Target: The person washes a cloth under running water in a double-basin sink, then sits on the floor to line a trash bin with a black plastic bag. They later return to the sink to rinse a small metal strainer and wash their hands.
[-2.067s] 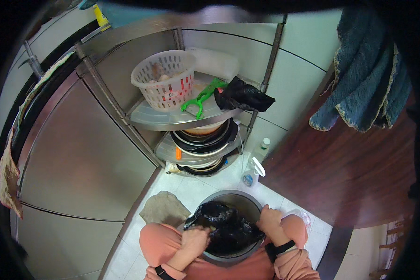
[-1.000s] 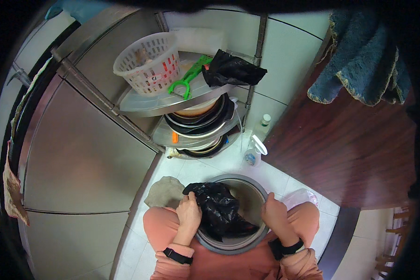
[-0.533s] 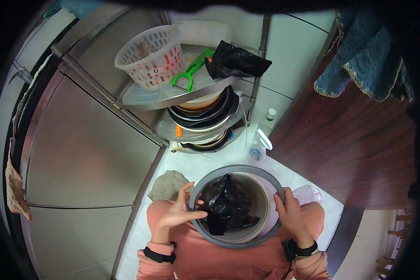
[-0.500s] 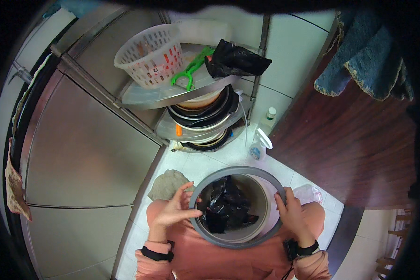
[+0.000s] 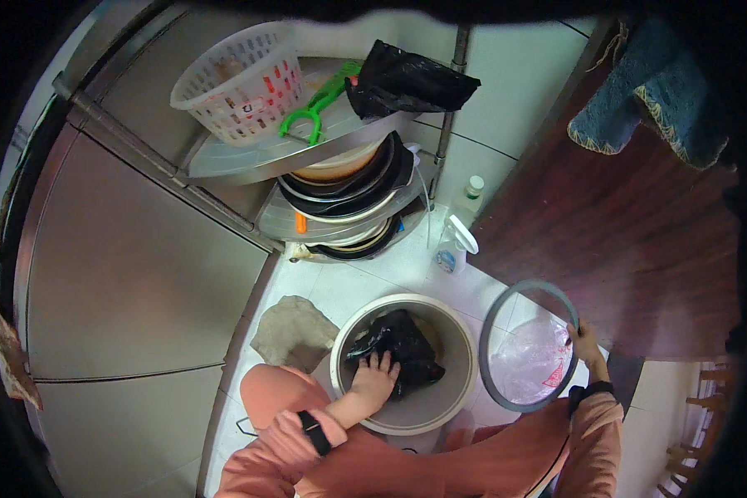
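Note:
Between my legs stands a round trash can (image 5: pixel 461 357) with a pale rim and greyish inside. A crumpled black plastic bag (image 5: pixel 411 340) lies in it. My left hand (image 5: pixel 376 382) reaches over the near left rim, its fingers stretched and spread against the bag. Off to the right, my right hand (image 5: pixel 586 342) grips the grey trash can ring (image 5: pixel 494 378) by its right side. The ring is tilted, apart from the can. Its open middle shows a clear plastic bag (image 5: pixel 533 353) with red print behind it on the floor.
A grey cloth (image 5: pixel 295 332) lies left of the can. Ahead stand a spray bottle (image 5: pixel 454 251), another bottle (image 5: pixel 471 197) and a rack holding pans (image 5: pixel 349 195), a white basket (image 5: pixel 241 87), a green peeler (image 5: pixel 307 120) and a black bag (image 5: pixel 407 79). A dark wood panel (image 5: pixel 622 224) rises at right.
The grey ring has come off the can and moved right in my right hand. My left hand has let go of the ring and gone into the can onto the black bag.

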Tool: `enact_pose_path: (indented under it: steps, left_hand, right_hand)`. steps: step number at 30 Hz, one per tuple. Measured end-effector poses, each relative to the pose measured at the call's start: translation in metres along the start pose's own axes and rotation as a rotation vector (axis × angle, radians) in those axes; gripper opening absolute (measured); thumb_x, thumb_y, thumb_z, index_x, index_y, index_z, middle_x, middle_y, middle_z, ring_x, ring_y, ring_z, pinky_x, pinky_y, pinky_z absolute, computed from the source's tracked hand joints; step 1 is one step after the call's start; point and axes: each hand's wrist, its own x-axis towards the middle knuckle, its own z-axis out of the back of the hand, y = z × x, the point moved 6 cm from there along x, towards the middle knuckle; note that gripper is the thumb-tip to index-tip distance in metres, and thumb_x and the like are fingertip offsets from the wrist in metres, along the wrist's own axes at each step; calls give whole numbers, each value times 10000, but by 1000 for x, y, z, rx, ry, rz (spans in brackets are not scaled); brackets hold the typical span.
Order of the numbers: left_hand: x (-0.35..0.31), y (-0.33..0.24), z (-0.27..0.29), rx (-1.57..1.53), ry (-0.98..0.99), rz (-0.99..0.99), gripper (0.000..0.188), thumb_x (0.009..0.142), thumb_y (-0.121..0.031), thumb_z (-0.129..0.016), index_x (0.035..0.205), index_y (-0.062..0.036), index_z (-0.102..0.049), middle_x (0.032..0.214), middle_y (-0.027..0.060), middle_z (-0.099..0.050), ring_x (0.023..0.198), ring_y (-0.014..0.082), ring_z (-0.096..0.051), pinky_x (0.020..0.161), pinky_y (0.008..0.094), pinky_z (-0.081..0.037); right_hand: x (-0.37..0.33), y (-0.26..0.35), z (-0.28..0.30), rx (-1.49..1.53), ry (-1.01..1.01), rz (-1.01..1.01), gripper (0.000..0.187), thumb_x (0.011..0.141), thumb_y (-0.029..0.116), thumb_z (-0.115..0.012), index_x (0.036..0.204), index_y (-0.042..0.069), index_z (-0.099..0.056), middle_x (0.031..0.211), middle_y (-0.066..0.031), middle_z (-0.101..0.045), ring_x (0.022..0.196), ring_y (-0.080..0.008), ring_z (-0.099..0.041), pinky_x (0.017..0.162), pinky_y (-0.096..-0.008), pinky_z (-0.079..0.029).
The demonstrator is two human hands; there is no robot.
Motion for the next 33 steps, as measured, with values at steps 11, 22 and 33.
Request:
enact_pose_path:
  steps: [11,22,33]
  left_hand:
    - [0,48,34,-924,-210,155,327,796,10,-510,1105,-54,-594,922,178,-644,840,300,-634,737,358,-501]
    - [-17,28,66,-1334,-588,480,225,772,-114,-581,960,10,-582,678,147,-590,547,174,-565,539,318,-446]
    - [-44,51,88,-572,-567,221,261,734,-118,-725,880,-20,-531,916,157,-608,692,241,-618,609,351,-486]
  right_hand:
    - [-30,-84,-113,-533,62,-546,572,884,367,-554,1293,2,-389,1223,-266,-526,1145,-401,-507,902,-456,-434]
    - [-161,269,-165,13,147,640,480,705,375,-766,917,2,-550,851,-148,-588,781,-319,-607,663,-388,-490]
    - [-107,229,-190,564,3,309,120,847,42,-506,957,6,-535,885,-74,-576,813,-193,-570,756,-308,-457]
